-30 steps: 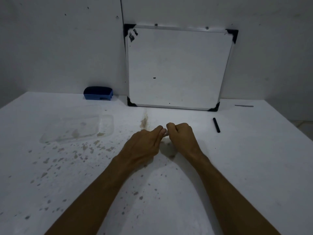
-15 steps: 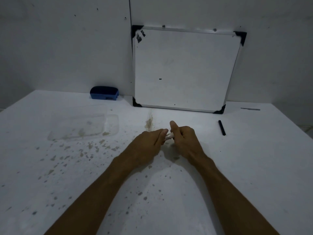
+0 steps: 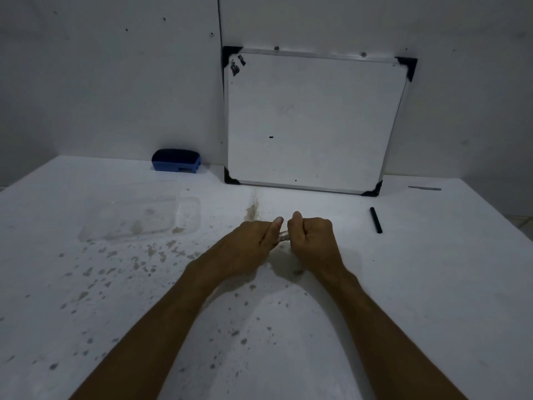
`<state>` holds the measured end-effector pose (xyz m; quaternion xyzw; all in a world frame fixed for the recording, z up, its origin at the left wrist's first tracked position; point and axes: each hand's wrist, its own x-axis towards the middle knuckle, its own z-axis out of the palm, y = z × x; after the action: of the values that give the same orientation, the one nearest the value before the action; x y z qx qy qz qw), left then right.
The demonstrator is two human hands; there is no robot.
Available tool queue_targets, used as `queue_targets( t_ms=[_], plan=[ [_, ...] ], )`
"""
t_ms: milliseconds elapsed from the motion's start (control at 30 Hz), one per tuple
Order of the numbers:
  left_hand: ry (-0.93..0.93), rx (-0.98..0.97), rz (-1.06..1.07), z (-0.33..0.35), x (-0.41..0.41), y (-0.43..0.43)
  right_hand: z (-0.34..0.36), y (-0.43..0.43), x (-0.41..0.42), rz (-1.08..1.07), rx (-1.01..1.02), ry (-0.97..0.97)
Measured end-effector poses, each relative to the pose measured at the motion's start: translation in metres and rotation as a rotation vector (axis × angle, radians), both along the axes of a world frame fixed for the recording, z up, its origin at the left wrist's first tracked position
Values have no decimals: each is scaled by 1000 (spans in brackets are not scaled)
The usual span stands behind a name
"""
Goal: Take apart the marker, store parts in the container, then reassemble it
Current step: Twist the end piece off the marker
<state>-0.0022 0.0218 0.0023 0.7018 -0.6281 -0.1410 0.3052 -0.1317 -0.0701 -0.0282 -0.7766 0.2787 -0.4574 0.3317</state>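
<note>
Both fists meet over the middle of the white table. My left hand [image 3: 251, 243] and my right hand [image 3: 311, 241] each grip one end of the marker [image 3: 283, 236], a pale barrel of which only a short printed stretch shows between them. The rest of the marker is hidden inside the fists. A clear plastic container [image 3: 135, 217] lies on the table to the left, apart from my hands. A thin black stick-like part [image 3: 375, 220] lies on the table to the right.
A whiteboard [image 3: 311, 122] leans on the back wall. A blue eraser [image 3: 176, 164] sits at the wall to its left. A thin grey strip [image 3: 424, 188] lies far right. Brown stains speckle the table's left and centre.
My hands have drawn slightly apart, so a little more of the pale barrel shows between them. The view has shifted a bit.
</note>
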Motion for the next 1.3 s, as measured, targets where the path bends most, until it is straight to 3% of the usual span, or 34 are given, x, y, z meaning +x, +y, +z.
queue_targets(
  t_ms=[233, 333, 400, 467, 533, 633, 733, 833, 933, 1100, 1300],
  plan=[
    [285, 321, -90, 15, 14, 12, 9, 8, 2, 66, -394, -64],
    [395, 403, -111, 17, 15, 15, 14, 8, -2, 88, -440, -30],
    [308, 272, -18, 9, 7, 13, 12, 6, -2, 68, -288, 24],
    [182, 107, 71, -3, -2, 10, 13, 5, -1, 2, 17, 123],
    [-53, 20, 32, -10, -8, 7, 17, 4, -4, -61, 262, 222],
    [-389, -98, 14, -13, -4, 5, 25, 5, -6, -100, 315, 342],
    [-421, -177, 9, -19, 3, 4, 22, 5, -4, -106, 287, 320],
    [-294, -210, -52, -23, 6, 2, 15, 3, -4, -46, 253, 197],
    [-24, -53, -46, -14, 4, 1, 7, 3, -2, -33, 169, 108],
    [148, 145, -70, -1, 7, 4, 3, 7, 0, 44, -51, -23],
    [642, 496, -188, 18, 10, 14, 7, 10, -3, 81, -259, -112]
  ],
)
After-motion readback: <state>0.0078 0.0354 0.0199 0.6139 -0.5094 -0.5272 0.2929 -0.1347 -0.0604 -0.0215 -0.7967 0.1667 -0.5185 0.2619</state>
